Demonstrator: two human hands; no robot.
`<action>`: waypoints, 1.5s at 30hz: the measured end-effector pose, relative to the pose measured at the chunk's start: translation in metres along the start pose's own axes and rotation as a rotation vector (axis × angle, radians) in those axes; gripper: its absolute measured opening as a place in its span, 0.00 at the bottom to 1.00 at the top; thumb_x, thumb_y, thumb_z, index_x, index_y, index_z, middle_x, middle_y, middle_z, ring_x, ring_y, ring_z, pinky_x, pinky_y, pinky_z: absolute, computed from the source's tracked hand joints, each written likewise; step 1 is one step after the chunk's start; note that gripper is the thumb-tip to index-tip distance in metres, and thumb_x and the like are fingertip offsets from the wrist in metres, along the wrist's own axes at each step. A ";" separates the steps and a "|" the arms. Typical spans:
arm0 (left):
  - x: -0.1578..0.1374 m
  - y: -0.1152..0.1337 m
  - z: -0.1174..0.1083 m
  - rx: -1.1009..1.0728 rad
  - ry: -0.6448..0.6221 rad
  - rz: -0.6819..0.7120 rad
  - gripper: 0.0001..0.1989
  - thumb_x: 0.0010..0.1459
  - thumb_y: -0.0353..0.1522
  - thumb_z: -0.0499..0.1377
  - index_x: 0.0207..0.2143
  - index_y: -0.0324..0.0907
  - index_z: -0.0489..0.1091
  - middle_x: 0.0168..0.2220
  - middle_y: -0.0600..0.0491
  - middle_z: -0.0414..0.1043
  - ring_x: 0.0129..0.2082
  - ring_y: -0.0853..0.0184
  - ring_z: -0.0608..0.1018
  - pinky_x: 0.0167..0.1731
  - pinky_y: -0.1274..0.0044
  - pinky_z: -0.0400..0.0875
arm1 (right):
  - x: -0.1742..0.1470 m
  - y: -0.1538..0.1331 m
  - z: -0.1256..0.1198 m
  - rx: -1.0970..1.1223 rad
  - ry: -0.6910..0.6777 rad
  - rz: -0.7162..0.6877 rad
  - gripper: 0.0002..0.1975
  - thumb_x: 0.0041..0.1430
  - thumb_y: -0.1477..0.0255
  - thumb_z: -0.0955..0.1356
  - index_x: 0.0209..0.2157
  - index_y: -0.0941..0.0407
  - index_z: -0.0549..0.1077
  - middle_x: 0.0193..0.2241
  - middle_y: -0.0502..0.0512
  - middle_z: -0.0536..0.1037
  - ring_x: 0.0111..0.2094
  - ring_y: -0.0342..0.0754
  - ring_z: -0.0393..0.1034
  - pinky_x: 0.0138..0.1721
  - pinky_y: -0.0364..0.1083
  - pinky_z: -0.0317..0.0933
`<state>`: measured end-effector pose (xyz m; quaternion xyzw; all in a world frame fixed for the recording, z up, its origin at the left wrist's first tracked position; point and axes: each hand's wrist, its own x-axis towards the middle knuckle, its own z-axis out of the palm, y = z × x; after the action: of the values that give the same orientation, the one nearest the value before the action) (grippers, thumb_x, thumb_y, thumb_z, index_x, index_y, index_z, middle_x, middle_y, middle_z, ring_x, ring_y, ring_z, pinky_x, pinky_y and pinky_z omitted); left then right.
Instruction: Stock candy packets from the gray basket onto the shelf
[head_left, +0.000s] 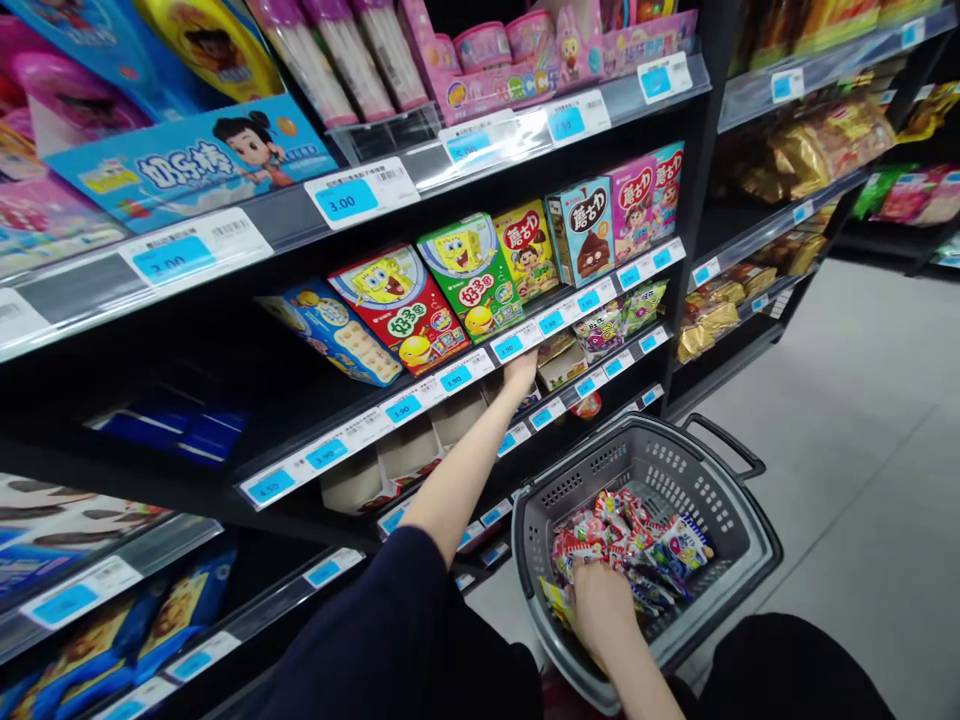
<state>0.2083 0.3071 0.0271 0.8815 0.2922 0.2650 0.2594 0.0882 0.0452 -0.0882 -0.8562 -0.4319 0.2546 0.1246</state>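
My left hand (521, 372) reaches into a lower shelf beneath the price rail, beside an open carton (562, 362) of small packets. Its fingers are hidden under the shelf edge. Down in a grey plastic shopping basket (765, 540) is my right hand (600, 598), its fingers curled among the snacks. What those fingers hold is covered by the hand itself. Small red-and-white snack packets (592, 530) and blue-purple snack packets (679, 548) lie loose in the basket around it. A yellow packet (556, 603) shows beside the wrist.
Above the left arm stand red snack boxes (405, 310), a green snack box (472, 275) and several others. White open cartons (397, 455) sit left of the forearm. The basket handle (731, 445) sticks out over the grey floor (877, 450). Gold-wrapped packs (817, 150) fill the right-hand shelves.
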 end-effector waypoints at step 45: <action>-0.340 -0.051 -0.039 -1.235 -0.222 -0.513 0.31 0.35 0.30 0.67 0.46 0.39 0.64 0.30 0.52 0.72 0.27 0.71 0.72 0.27 0.81 0.64 | -0.040 0.017 0.024 1.412 0.214 0.039 0.23 0.35 0.61 0.73 0.35 0.58 0.74 0.29 0.57 0.79 0.30 0.57 0.73 0.29 0.50 0.67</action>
<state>-0.0692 0.1330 -0.0832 0.4963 0.2589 0.2212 0.7985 0.0661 0.0028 -0.1027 -0.5989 -0.1341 0.3902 0.6863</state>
